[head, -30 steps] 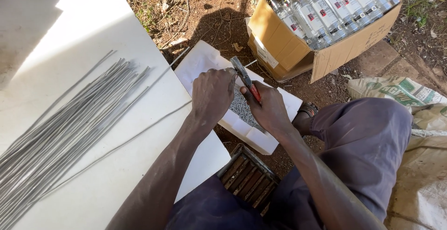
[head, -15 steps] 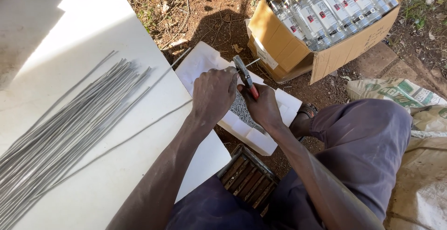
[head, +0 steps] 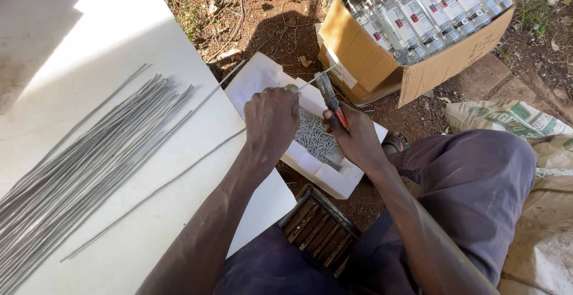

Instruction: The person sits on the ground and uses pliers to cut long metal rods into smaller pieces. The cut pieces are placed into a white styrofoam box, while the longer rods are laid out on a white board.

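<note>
While the left hand (head: 271,116) is closed in a fist around one thin grey wire rod (head: 197,154), the right hand (head: 357,140) has its grip shut on the red handles of a pair of pliers (head: 330,96). The rod runs from the white desk (head: 89,44) up through the left fist, and its short free end (head: 315,77) appears just past the knuckles, where it meets the plier jaws. Whether the jaws are fully closed on the rod cannot be told from this view; they appear to touch it.

Both hands are positioned above a white foam tray (head: 262,77) that lies on the bare soil (head: 268,14) just beside the desk edge. A recess in this tray holds a pile of short cut wire pieces (head: 315,138), directly below and between the two hands.

On the desk, well apart from the hands, a large bundle of long grey rods (head: 77,169) lies spread in a fan.

Behind the tray, an open cardboard box (head: 364,62) lies tipped on the ground and holds rows of clear bottles (head: 418,14). A dark slatted wooden crate (head: 319,232) sits between the person's knees. A printed woven sack (head: 507,119) lies on the ground at the right.
</note>
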